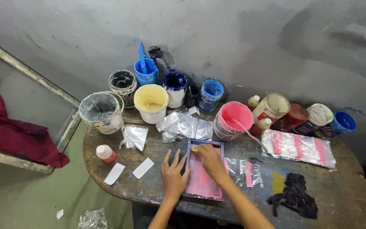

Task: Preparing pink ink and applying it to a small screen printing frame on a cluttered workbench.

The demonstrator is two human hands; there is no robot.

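A small framed printing screen point(207, 183) smeared with pink ink lies flat near the table's front edge. My left hand point(174, 174) rests flat on the screen's left edge, fingers spread, pressing it down. My right hand point(209, 159) is over the upper part of the screen, closed on a small yellow-tipped scraper point(195, 149) at the frame's top left corner. An open tub of pink ink point(233, 120) with a stick in it stands just behind the screen.
Several paint tubs stand along the wall: grey point(102, 112), cream point(151, 102), blue point(146, 72). Jars point(272, 107) are at the right. Printed clear plastic bags point(298, 147), a black rag point(294, 196), white paper slips point(143, 168) and a small red bottle point(106, 153) lie on the worn table point(344, 199).
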